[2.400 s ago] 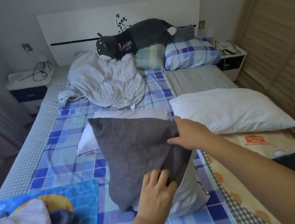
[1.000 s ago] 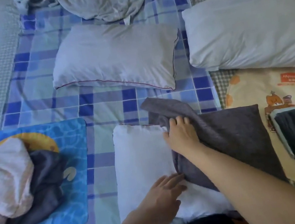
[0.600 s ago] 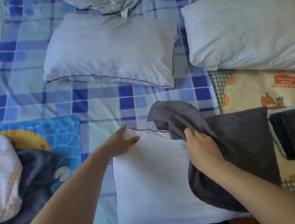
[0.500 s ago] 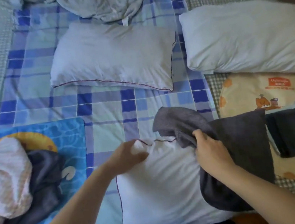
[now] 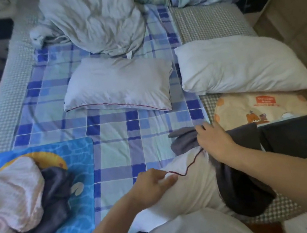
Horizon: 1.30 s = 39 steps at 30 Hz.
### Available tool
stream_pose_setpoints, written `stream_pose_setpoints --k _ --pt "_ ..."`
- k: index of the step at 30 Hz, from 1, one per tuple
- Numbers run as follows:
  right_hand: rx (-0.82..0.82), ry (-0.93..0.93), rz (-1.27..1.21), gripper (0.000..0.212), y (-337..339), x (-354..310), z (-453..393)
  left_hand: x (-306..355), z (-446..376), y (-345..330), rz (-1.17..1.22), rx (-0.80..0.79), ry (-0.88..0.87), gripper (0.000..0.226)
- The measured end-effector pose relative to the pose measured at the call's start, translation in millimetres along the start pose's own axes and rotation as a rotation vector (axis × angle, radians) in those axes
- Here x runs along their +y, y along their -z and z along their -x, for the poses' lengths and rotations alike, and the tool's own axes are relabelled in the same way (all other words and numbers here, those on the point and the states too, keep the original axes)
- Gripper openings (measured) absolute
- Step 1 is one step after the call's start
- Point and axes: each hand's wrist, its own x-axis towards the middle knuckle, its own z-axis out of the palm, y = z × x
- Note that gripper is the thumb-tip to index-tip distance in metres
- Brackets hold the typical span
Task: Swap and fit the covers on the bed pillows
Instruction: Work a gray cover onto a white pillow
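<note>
I am looking down at a soft white pillow (image 5: 192, 181) with thin dark red piping, lying at the near edge of the bed (image 5: 124, 141) on a blue checked sheet. A dark grey cover (image 5: 240, 179), fuzzy and matte like felted knit, is wrapping its right part, and a bunched fold of it is spilling past the pillow's far corner. My own white-clothed torso is cutting off the pillow's near end, so I cannot make out how far the cover is reaching there.

My left hand (image 5: 153, 185) is lying at the pillow's left corner, fingers curled and pinching the white fabric beside the piping. My right hand (image 5: 213, 140) is reaching across from the right, knuckles up, fingers curled into the bunched grey cover at the far corner; the fingertips are buried in the cloth.

Farther up, two bare white pillows are lying side by side: a piped one (image 5: 121, 87) on the left, a larger plain one (image 5: 240, 69) on the right. A folded dark cloth (image 5: 294, 137) is resting on a cartoon-print mat (image 5: 248, 106), just beside the grey cover. To the left, a crumpled pink and dark pile of clothes (image 5: 21, 203) is sitting on a blue pad (image 5: 80, 169).
</note>
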Motion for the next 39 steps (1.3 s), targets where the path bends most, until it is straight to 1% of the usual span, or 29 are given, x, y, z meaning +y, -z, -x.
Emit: stream_pose_setpoints --k 2,3,4,6,7,8,10,12,14,17,19,20,22,23,24,25,26,27,28,29,30,31,32,34,35,36,37,38,39 --pt "-0.081 -0.103 0.021 0.021 -2 21 3 -11 5 0 0.099 0.036 0.029 0.065" --pt "-0.108 -0.135 0.006 0.021 -3 29 7 -14 10 0 0.174 -0.006 0.064 0.056" --pt "-0.107 -0.16 -0.02 0.021 -5 34 11 -17 16 -1 0.188 -0.067 0.075 0.055" --pt "-0.089 -0.204 -0.093 0.024 -9 35 19 -22 24 -7 0.075 -0.106 0.035 0.073" --pt "-0.086 -0.204 -0.116 0.03 -14 30 22 -22 26 -9 0.003 -0.066 0.022 0.073" --pt "-0.101 -0.193 -0.125 0.032 -18 25 25 -20 26 -8 -0.06 0.008 0.0 0.064" --pt "-0.086 -0.185 -0.147 0.025 -14 16 27 -5 25 8 -0.035 0.152 -0.012 0.037" --pt "0.036 -0.23 -0.183 0.016 8 20 19 22 24 32 0.018 0.233 -0.107 0.027" --pt "0.188 -0.323 -0.258 0.017 45 34 11 66 31 62 -0.001 0.278 -0.235 0.027" --pt "0.369 -0.459 -0.541 0.026 116 61 10 141 65 106 -0.046 0.335 -0.327 0.026" --pt "0.533 -0.527 -0.81 0.031 155 74 21 182 101 118 -0.137 0.261 -0.339 0.026" --pt "0.631 -0.566 -0.967 0.031 169 77 30 197 118 117 -0.251 0.198 -0.332 0.033" --pt "0.735 -0.637 -1.327 0.027 181 67 48 211 133 98 -0.533 0.034 -0.361 0.047" --pt "0.739 -0.643 -1.473 0.026 180 53 56 213 129 92 -0.586 -0.064 -0.356 0.047" --pt "0.743 -0.606 -1.544 0.024 175 36 62 210 117 90 -0.473 -0.175 -0.33 0.043" --pt "0.734 -0.548 -1.54 0.022 166 20 65 203 101 92 -0.212 -0.269 -0.321 0.042" --pt "0.733 -0.486 -1.527 0.021 155 5 67 191 83 93 0.072 -0.285 -0.297 0.043" --pt "0.721 -0.451 -1.523 0.022 145 -6 67 178 65 92 0.253 -0.168 -0.271 0.042" --pt "0.72 -0.416 -1.535 0.025 135 -13 65 162 49 89 0.287 0.041 -0.273 0.037" --pt "0.718 -0.417 -1.526 0.028 131 -18 63 145 32 82 0.187 0.274 -0.283 0.031" --pt "0.719 -0.418 -1.535 0.026 126 -21 58 126 19 78 0.046 0.428 -0.258 0.026" --pt "0.687 -0.455 -1.53 0.018 125 -25 54 110 11 74 -0.068 0.461 -0.18 0.023" --pt "0.663 -0.481 -1.559 0.012 122 -29 49 97 8 71 -0.122 0.369 -0.095 0.028" --pt "0.554 -0.603 -1.656 0.021 128 -36 42 86 11 75 -0.152 0.163 0.048 0.053" --pt "0.483 -0.665 -1.712 0.021 135 -37 40 83 13 79 -0.157 0.092 0.073 0.058" --pt "0.448 -0.674 -1.737 0.02 142 -39 38 83 17 83 -0.157 0.055 0.074 0.059" --pt "0.446 -0.612 -1.711 0.02 154 -41 39 83 16 87 -0.185 0.064 0.047 0.055" --pt "0.462 -0.502 -1.669 0.021 167 -45 41 83 13 92 -0.229 0.122 0.011 0.054" --pt "0.488 -0.37 -1.633 0.022 180 -52 44 86 8 97 -0.349 0.215 0.0 0.052"
